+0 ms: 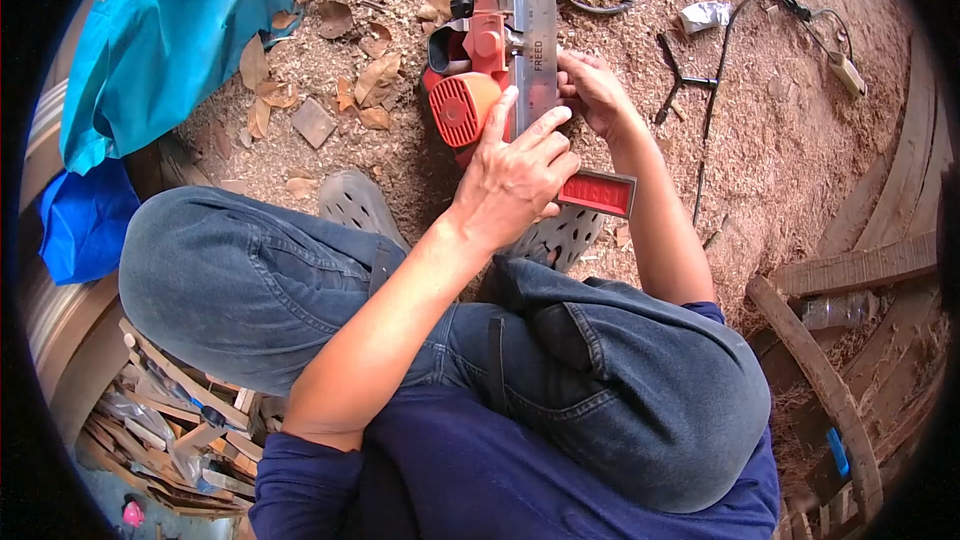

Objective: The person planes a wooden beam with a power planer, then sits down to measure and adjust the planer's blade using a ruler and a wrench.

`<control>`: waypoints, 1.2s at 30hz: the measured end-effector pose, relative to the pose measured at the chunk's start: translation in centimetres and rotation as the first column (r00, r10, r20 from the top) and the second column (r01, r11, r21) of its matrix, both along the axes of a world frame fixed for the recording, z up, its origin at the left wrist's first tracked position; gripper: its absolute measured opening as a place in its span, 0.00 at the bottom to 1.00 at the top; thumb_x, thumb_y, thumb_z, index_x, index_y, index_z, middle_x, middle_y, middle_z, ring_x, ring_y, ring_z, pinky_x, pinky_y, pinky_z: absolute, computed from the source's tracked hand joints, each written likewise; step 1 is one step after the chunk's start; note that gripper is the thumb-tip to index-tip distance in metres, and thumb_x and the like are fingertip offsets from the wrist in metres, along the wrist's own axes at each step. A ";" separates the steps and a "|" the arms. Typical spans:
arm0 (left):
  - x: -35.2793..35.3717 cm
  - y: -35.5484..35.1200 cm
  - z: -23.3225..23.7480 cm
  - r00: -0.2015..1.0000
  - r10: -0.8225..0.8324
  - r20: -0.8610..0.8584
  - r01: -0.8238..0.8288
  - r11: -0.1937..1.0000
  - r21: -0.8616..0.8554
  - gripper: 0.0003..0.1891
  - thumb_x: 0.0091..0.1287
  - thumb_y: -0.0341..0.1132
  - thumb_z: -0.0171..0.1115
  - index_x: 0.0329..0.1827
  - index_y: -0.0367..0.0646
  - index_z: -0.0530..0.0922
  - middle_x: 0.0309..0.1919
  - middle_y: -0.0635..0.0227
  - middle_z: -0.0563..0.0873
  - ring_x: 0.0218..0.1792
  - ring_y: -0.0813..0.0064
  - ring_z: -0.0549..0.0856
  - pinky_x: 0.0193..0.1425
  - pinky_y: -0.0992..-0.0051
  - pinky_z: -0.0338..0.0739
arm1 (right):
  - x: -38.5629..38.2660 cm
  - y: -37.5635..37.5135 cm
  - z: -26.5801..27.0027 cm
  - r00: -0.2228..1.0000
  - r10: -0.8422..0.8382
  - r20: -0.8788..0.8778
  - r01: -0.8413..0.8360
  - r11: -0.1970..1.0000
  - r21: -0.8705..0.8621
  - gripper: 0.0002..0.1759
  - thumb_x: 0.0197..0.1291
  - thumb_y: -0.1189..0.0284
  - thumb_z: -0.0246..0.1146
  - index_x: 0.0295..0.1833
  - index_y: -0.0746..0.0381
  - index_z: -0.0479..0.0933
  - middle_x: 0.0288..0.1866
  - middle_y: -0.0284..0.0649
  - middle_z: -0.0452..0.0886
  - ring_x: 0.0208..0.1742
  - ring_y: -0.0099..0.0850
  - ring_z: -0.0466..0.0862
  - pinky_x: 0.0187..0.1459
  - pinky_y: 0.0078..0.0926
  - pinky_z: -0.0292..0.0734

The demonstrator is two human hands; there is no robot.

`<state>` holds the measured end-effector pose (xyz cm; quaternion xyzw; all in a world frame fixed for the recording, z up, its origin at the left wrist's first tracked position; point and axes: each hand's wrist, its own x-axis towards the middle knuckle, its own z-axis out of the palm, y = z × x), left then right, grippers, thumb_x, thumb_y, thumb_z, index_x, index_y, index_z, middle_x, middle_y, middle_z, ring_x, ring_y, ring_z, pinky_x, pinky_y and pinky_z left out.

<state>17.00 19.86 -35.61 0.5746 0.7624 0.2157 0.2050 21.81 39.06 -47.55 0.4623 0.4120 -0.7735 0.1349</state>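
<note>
A red electric planer point(487, 40) lies on the ground in front of me, its orange vented motor cover point(462, 110) toward the left. A steel ruler point(540, 10) marked FREED runs along the planer's flat metal side. My left hand point(515, 170) grips the planer's near end, with fingers stretched over the body and the ruler. On the ruler's right edge, my right hand point(592, 90) has its fingers curled in; what they pinch is hidden. A red rectangular piece with a grey rim point(597, 192) sticks out beside my left hand.
Sawdust and dry leaves point(378, 80) cover the ground. A black cable point(708, 130) and a black three-armed wrench point(680, 80) lie at right. Teal cloth point(170, 50) hangs at left. Curved planks point(820, 370) lie at lower right, wood scraps point(170, 420) at lower left.
</note>
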 end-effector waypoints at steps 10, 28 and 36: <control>-0.2 0.0 0.4 0.999 -0.018 -0.034 0.017 1.000 -0.025 0.33 0.36 0.46 0.83 0.50 0.53 0.83 0.50 0.76 0.83 0.80 0.64 0.64 0.84 0.35 0.45 | 0.0 -0.3 -0.7 0.999 -0.012 -0.034 0.011 1.000 -0.017 0.16 0.73 0.53 0.64 0.44 0.55 0.80 0.27 0.28 0.81 0.24 0.18 0.80 0.29 0.19 0.82; 0.2 -0.4 0.2 0.999 0.033 0.002 -0.033 0.999 -0.008 0.35 0.32 0.44 0.84 0.51 0.53 0.83 0.49 0.76 0.83 0.76 0.54 0.70 0.81 0.30 0.47 | 0.2 0.1 -0.3 0.999 -0.014 -0.029 0.013 0.998 -0.057 0.14 0.71 0.55 0.68 0.44 0.54 0.79 0.28 0.29 0.82 0.27 0.18 0.84 0.29 0.16 0.82; 0.5 -0.4 0.0 0.999 0.043 -0.022 -0.043 0.999 -0.017 0.35 0.33 0.44 0.85 0.51 0.52 0.84 0.50 0.75 0.83 0.75 0.52 0.71 0.81 0.30 0.48 | 0.8 0.3 -0.6 0.994 -0.012 -0.111 0.006 0.998 -0.060 0.14 0.71 0.58 0.68 0.45 0.57 0.80 0.32 0.31 0.83 0.27 0.18 0.84 0.30 0.16 0.82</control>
